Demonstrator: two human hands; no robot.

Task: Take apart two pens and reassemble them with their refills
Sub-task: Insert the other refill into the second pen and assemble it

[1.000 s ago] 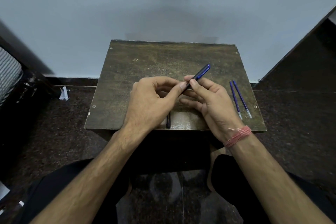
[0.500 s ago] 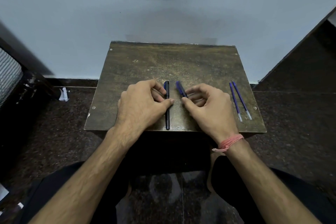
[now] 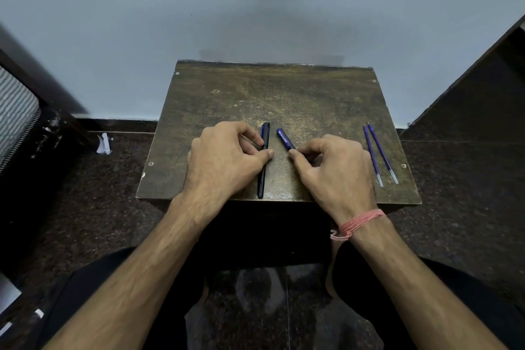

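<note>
Now left hand [image 3: 224, 162] on black pen [image 3: 263, 162], right hand [image 3: 335, 170] on blue pen [image 3: 285, 138].

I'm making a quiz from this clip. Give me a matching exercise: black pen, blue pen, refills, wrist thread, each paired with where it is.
Things:
1. black pen
2. blue pen
3. refills
4. wrist thread

Places:
A. lying side by side near the table's right edge
B. tied round the right arm
C. touched by the left hand
D. its near end at the right hand's fingertips

Pairs: 1-C, 2-D, 3-A, 4-B
</note>
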